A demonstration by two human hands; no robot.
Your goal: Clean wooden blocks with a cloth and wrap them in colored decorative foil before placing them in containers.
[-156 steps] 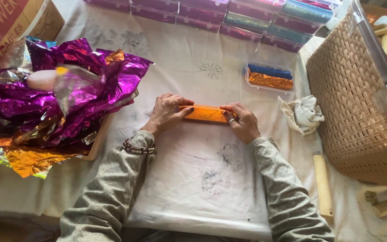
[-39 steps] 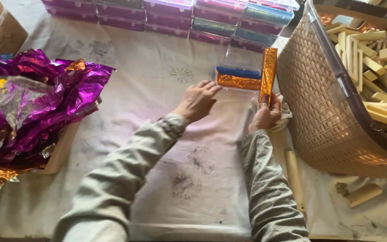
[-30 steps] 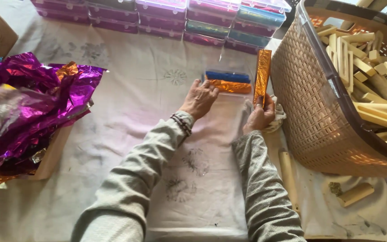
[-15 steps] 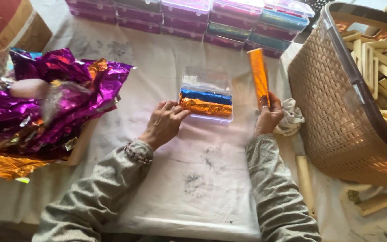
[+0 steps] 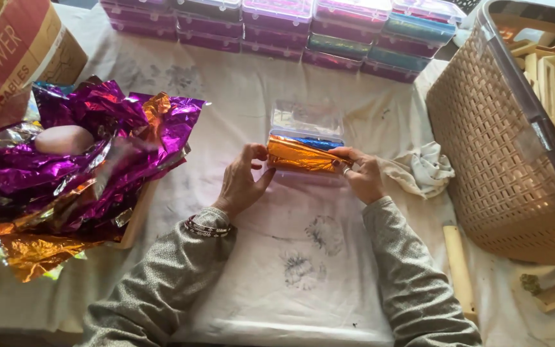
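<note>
An orange foil-wrapped stick (image 5: 302, 156) lies crosswise at the near side of a clear plastic box (image 5: 307, 119). My left hand (image 5: 241, 185) pinches its left end and my right hand (image 5: 362, 177) holds its right end. A blue foil-wrapped stick (image 5: 321, 142) shows just behind it inside the box. The far part of the box looks bare. Whether another orange stick lies under the held one is hidden.
A heap of purple and orange foil sheets (image 5: 85, 160) fills the left, beside a cardboard box (image 5: 14, 58). Stacked lidded plastic boxes (image 5: 303, 26) line the back. A woven basket (image 5: 502, 160) of bare wooden sticks stands right, with a white rag (image 5: 422, 170) and a loose wooden stick (image 5: 460, 270).
My right hand has brought the orange stick down from upright beside the box to flat across its near side. My left hand has moved onto the stick's left end.
</note>
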